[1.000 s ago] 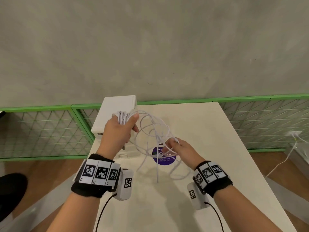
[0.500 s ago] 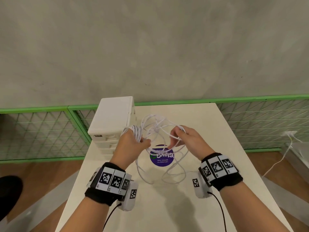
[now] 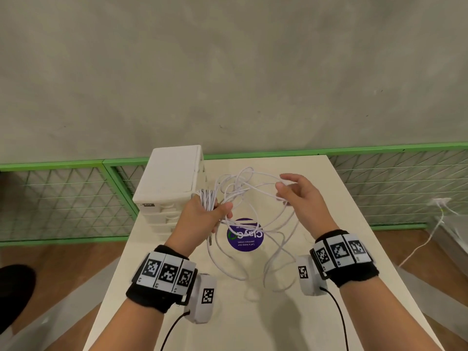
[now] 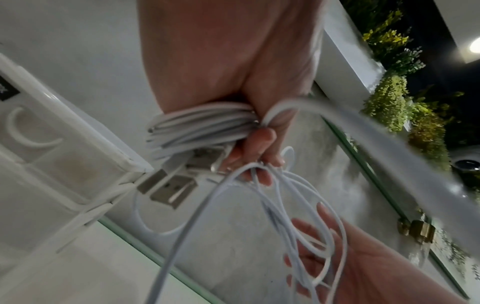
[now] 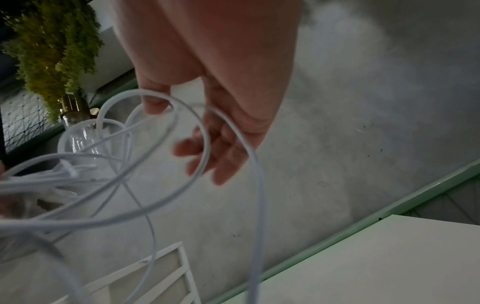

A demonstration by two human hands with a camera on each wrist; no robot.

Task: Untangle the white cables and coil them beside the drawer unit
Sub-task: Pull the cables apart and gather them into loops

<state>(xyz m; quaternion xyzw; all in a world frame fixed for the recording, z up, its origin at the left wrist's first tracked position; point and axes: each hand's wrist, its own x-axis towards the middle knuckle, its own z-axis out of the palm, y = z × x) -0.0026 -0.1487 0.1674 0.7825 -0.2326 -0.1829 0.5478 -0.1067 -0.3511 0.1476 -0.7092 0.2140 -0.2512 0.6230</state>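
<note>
The left hand (image 3: 202, 219) gripped a bundle of white cables (image 3: 249, 198) beside the drawer unit (image 3: 169, 181), while loose loops draped over the right hand's (image 3: 301, 198) relaxed, spread fingers above the tabletop (image 3: 329, 193).

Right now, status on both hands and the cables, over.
Left hand grips coiled bundle of white cables beside drawer unit. Right hand relaxed, loose loops draped over fingers. Loops tangled, trailing onto table.
</note>
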